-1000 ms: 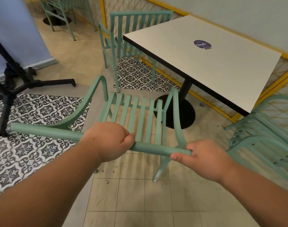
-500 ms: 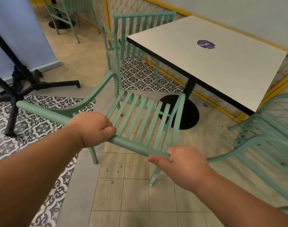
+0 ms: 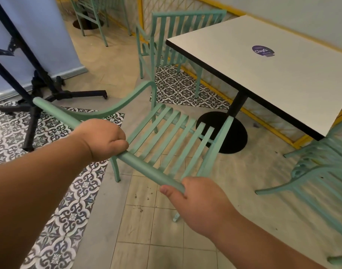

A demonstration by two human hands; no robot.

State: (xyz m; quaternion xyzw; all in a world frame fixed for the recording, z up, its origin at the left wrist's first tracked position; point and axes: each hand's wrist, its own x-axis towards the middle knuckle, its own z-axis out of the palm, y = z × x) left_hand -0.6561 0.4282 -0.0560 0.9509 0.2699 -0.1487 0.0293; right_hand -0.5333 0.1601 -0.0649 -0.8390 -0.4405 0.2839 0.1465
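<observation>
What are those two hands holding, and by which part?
The mint-green chair, by the round top rail of its back: the left hand grips mid-rail, the right hand its right end.

A white table [image 3: 273, 80] bearing a purple sticker [image 3: 263, 51] is shown on a black round base [image 3: 236, 137], with a mint chair [image 3: 187, 13] at its far end, stacked mint chairs [image 3: 312, 168] at right, and a black stand [image 3: 82, 93] before a blue banner [image 3: 42, 35].
</observation>
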